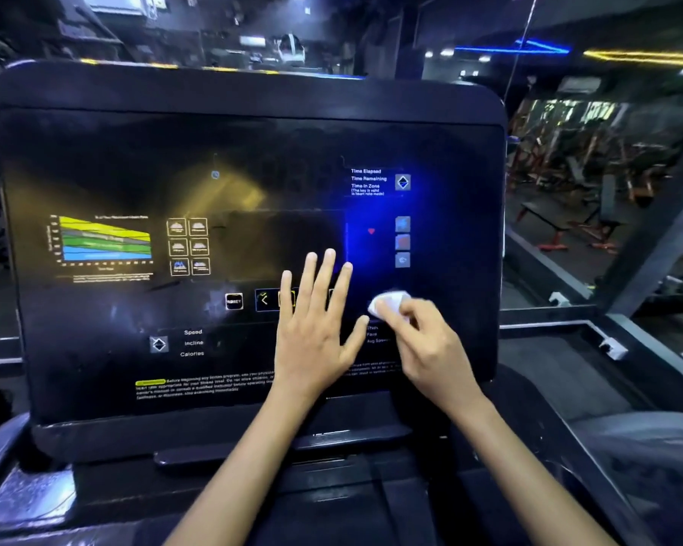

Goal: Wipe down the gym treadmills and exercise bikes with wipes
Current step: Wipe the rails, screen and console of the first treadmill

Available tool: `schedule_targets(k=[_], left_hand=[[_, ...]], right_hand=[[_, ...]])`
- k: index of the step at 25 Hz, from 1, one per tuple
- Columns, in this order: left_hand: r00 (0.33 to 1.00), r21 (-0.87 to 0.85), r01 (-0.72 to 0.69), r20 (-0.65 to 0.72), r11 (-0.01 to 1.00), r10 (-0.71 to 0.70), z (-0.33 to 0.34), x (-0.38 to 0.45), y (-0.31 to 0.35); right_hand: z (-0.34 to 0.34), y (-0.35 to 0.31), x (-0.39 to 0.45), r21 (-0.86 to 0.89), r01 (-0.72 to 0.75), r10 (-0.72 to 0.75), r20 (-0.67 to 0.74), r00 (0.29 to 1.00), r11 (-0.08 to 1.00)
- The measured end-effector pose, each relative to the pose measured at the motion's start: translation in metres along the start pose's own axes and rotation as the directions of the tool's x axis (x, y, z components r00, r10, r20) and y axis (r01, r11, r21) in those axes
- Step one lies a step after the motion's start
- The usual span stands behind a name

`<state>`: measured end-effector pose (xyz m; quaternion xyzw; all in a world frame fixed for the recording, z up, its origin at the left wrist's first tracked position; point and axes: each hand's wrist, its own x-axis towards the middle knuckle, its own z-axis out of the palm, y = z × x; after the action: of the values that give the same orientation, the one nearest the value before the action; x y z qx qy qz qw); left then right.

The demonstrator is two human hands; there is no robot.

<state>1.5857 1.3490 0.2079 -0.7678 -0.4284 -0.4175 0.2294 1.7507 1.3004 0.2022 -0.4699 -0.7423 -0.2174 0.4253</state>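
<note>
Left hand (315, 329) lies flat on the treadmill console (249, 151), fingers straight & spread, pointing up the panel, palm near the bottom edge, holding nothing. Right hand (422, 340) sits just beside it toward the console's lower-right corner, wrist angled in from the right, fingers curled round a crumpled white wipe (389, 303) pressed to the panel.

both bare forearms reach forward and up from the bottom edge, side by side. the left hand (312, 333) is spread flat, fingers straight and fanned, thumb angled out toward the other hand. the right hand (422, 340) sits just beside it, fingers curled forward and bunched at the tips, wrist bent slightly inward.
</note>
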Motion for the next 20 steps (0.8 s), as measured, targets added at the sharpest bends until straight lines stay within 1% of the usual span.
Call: schedule_targets(k=[1, 2, 3, 5, 6, 7, 8, 9, 10, 11, 12, 14, 15, 16, 17, 19, 20], left_hand=[[1.000, 0.025, 0.001, -0.001, 1.000, -0.001, 0.002, 0.000, 0.000], [1.000, 0.041, 0.000, -0.003, 0.999, 0.000, 0.003, -0.001, -0.001], [1.000, 0.050, -0.002, -0.007, 0.999, 0.002, 0.003, -0.001, -0.001], [1.000, 0.053, -0.004, -0.016, 0.999, 0.005, 0.003, 0.000, 0.000], [1.000, 0.052, -0.003, -0.020, 0.999, 0.004, 0.004, 0.000, 0.000], [1.000, 0.054, -0.003, -0.020, 0.999, 0.004, 0.004, 0.000, 0.000], [1.000, 0.059, -0.003, -0.019, 0.998, 0.004, 0.004, -0.001, 0.000], [1.000, 0.065, -0.003, -0.017, 0.998, 0.004, 0.004, -0.001, 0.001], [1.000, 0.068, -0.001, -0.013, 0.998, 0.001, 0.004, -0.001, 0.001], [1.000, 0.066, 0.003, -0.012, 0.998, -0.002, 0.003, -0.001, 0.001], [1.000, 0.062, 0.007, -0.013, 0.998, -0.007, 0.002, 0.000, 0.001], [1.000, 0.056, 0.029, -0.013, 0.998, -0.029, 0.002, 0.000, 0.002], [0.999, 0.047, 0.048, -0.014, 0.998, -0.047, 0.001, -0.001, 0.004], [0.997, 0.032, 0.075, -0.016, 0.997, -0.074, 0.002, -0.003, 0.008], [0.994, 0.016, 0.104, -0.016, 0.994, -0.104, 0.003, -0.006, 0.012], [0.988, -0.001, 0.154, 0.001, 0.988, -0.154, 0.005, -0.020, 0.024], [0.985, -0.004, 0.170, 0.017, 0.986, -0.169, 0.006, -0.028, 0.029]], right_hand=[[-0.005, 0.006, -0.009, -0.008, 0.023, -0.023, 0.016, 1.000, 1.000], [-0.012, 0.016, -0.014, -0.016, -0.013, 0.012, -0.010, 1.000, 1.000], [-0.018, 0.028, -0.014, -0.017, -0.095, 0.094, -0.068, 0.993, 0.995], [-0.023, 0.042, -0.005, 0.034, -0.270, 0.272, -0.180, 0.945, 0.962], [-0.021, 0.041, -0.001, 0.053, -0.312, 0.316, -0.186, 0.930, 0.949], [-0.016, 0.036, -0.001, 0.051, -0.298, 0.303, -0.157, 0.940, 0.953], [-0.013, 0.031, -0.005, 0.033, -0.227, 0.229, -0.101, 0.968, 0.973], [-0.012, 0.029, -0.014, 0.013, -0.110, 0.111, -0.035, 0.993, 0.994], [-0.016, 0.032, -0.022, -0.004, -0.008, 0.008, 0.024, 1.000, 1.000], [-0.022, 0.039, -0.027, -0.015, 0.037, -0.036, 0.044, 0.998, 0.999], [-0.029, 0.048, -0.029, -0.026, 0.011, -0.010, 0.021, 1.000, 1.000], [-0.037, 0.064, -0.025, -0.004, -0.156, 0.155, -0.079, 0.985, 0.988], [-0.038, 0.065, -0.022, 0.019, -0.216, 0.217, -0.105, 0.971, 0.976], [-0.037, 0.062, -0.024, 0.034, -0.224, 0.226, -0.097, 0.969, 0.974], [-0.035, 0.057, -0.031, 0.040, -0.184, 0.186, -0.053, 0.981, 0.982], [-0.034, 0.050, -0.058, 0.039, -0.003, 0.000, 0.080, 0.997, 0.999], [-0.039, 0.052, -0.069, 0.033, 0.078, -0.082, 0.133, 0.988, 0.996]])
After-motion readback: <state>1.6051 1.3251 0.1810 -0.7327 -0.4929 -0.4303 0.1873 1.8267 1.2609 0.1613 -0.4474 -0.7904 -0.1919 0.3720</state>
